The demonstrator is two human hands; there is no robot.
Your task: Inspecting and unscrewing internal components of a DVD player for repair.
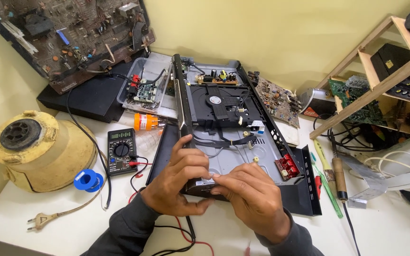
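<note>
Running from the lower centre of the frame up toward the upper centre, the opened disc player chassis lies on the white table with its long axis pointing away from the person and its near end under both hands. The left hand wraps that end from the left side, fingers curled over the rim. The right hand sits equally close, fingertips pinched on the rim. A multimeter lies left.

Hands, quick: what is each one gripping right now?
Left hand: closed on the near end of the opened disc player.
Right hand: fingertips pinching the same near edge of the player.
</note>
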